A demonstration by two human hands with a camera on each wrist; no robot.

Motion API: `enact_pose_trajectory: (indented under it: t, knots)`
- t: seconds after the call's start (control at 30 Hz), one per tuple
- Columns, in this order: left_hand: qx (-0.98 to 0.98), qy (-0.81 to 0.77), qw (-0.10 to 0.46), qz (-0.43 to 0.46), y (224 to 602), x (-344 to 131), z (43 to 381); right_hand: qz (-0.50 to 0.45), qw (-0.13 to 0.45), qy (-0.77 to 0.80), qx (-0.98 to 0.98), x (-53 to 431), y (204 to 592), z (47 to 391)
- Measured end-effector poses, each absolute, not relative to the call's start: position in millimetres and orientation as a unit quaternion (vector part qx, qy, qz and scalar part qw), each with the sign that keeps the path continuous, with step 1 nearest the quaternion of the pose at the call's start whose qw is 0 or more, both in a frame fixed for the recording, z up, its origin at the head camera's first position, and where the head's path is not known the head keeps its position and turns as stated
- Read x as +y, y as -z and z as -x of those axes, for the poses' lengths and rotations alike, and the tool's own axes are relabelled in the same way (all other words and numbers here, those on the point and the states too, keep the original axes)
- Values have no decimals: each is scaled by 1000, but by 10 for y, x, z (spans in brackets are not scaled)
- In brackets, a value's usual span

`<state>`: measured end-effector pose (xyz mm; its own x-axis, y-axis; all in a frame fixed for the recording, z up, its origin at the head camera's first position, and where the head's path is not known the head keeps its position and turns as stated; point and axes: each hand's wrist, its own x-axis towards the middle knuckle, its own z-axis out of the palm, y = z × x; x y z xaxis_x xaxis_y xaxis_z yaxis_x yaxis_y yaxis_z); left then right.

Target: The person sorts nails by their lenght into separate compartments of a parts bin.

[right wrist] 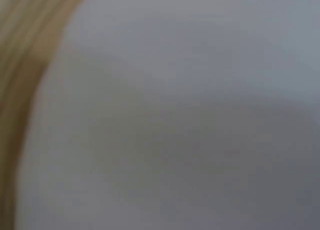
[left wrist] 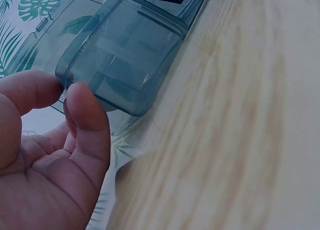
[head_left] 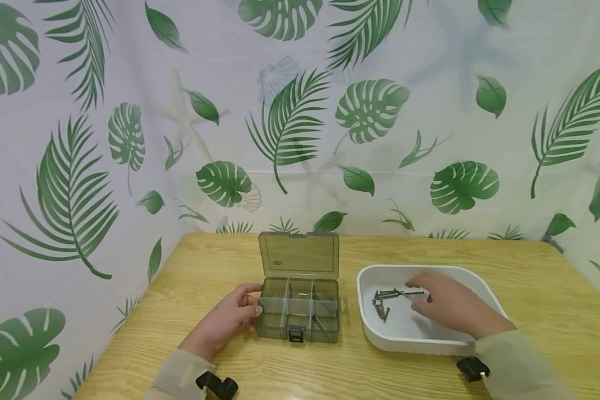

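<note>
A grey see-through compartment box (head_left: pixel 272 322) stands on the table with its lid (head_left: pixel 300 255) raised. My left hand (head_left: pixel 235 311) holds it by its left side, thumb in front and fingers behind. In the left wrist view the thumb (left wrist: pixel 87 107) and forefinger meet at the box's corner. A long screw (head_left: pixel 323 326) leans in the front right compartment, and more metal shows behind it. My right hand (head_left: pixel 445 300) is inside the white tray (head_left: pixel 430 347), thumb and fingers apart, its fingertips close to several loose screws (head_left: pixel 380 308). The right wrist view is a blur of white.
The tray stands just right of the box on the wooden table (head_left: pixel 300 372). A leaf-patterned cloth (head_left: pixel 300 139) hangs behind and on both sides of the table. A black strap (head_left: pixel 217 384) is on the left wrist, another (head_left: pixel 473 368) on the right.
</note>
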<state>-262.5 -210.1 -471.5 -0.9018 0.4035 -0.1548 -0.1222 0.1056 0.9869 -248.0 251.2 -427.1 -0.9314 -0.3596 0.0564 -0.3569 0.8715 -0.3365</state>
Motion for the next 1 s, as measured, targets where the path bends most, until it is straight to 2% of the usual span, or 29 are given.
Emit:
enact_pose_trajectory:
  t: [0.27,0.8,1.0]
  knots:
    - [715,-663,199,-96,4728,-2104,2607,155,55,156,974,2583,4340,2472]
    - [716,-662,199,-100,4721,-2096,2617,146,50,132,979,2649,4377,2474]
    - [719,-659,196,-103,4722,-2101,2617,136,83,136,978,2656,4405,2509]
